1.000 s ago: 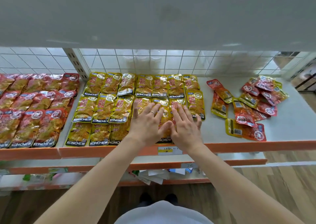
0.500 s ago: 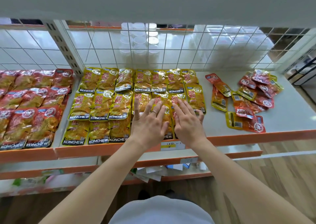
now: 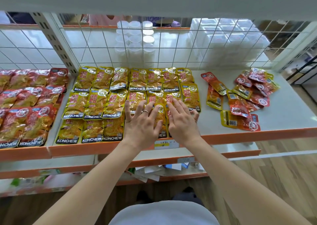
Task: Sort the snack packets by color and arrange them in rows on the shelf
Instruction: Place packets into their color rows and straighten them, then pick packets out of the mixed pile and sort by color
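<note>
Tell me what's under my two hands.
Yellow Konchew packets lie under the left hand and right hand, both spread over them. The packet fronts beneath the palms are covered.

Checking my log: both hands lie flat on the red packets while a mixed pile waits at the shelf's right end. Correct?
Wrong colour: in the head view the left hand and right hand lie flat on the yellow packets. The mixed pile does wait at the right end.

White shelf (image 3: 211, 124) with orange front edge; white wire grid panel (image 3: 171, 53) behind it, centre frame. Wood-plank floor (image 3: 283, 173), lower right. Stacked clear plastic containers (image 3: 135, 41) beyond the grid, upper centre.
</note>
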A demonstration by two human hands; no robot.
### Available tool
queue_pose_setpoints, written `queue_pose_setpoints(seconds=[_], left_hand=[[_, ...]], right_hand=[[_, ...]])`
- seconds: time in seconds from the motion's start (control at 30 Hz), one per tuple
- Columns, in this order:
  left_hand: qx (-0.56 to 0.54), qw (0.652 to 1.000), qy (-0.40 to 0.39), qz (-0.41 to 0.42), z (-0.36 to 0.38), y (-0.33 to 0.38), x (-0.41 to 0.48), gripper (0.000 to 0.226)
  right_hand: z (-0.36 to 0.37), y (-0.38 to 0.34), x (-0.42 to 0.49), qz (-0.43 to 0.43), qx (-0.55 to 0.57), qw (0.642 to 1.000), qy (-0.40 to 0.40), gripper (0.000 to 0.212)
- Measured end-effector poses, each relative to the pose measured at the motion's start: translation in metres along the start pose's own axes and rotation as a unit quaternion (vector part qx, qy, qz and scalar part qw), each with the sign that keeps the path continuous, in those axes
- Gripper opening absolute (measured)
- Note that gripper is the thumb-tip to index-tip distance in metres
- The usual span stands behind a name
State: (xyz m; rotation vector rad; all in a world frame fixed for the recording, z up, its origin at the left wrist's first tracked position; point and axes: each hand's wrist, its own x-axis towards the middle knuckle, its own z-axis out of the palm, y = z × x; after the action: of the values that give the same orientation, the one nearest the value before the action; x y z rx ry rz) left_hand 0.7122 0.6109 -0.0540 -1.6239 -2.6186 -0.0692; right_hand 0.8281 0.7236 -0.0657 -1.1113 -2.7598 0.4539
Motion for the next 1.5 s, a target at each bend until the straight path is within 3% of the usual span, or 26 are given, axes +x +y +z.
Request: queue_pose_setpoints(seconds=[0.23, 0.43, 0.63, 1.0, 1.33, 1.5], left_hand=[[-0.015, 0.995, 0.095, -0.013, 0.005, 0.014, 0.0, 0.056], [-0.06, 0.989, 0.137, -0.01, -0.001, 0.088, 0.023, 0.053], [-0.077, 0.989, 0.13, -0.002, 0.0, 0.155, 0.051, 0.055], [-0.096, 0.99, 0.09, 0.052, 0.012, 0.25, 0.077, 0.059], [-0.09, 0.993, 0.075, 0.014, 0.024, 0.279, 0.086, 0.072], [-0.105, 0.991, 0.081, 0.003, 0.025, 0.285, 0.093, 0.064]], right_hand=[[-0.01, 0.01, -0.006, -0.031, 0.067, 0.997, 0.034, 0.055], [-0.049, 0.069, -0.015, -0.051, 0.063, 0.995, 0.056, 0.058], [-0.086, 0.153, -0.021, -0.017, 0.071, 0.992, 0.102, 0.057], [-0.113, 0.261, -0.035, 0.022, 0.054, 0.994, 0.09, 0.061], [-0.122, 0.315, -0.033, 0.038, 0.061, 0.994, 0.082, 0.052], [-0.122, 0.307, -0.04, 0.018, 0.078, 0.993, 0.092, 0.032]])
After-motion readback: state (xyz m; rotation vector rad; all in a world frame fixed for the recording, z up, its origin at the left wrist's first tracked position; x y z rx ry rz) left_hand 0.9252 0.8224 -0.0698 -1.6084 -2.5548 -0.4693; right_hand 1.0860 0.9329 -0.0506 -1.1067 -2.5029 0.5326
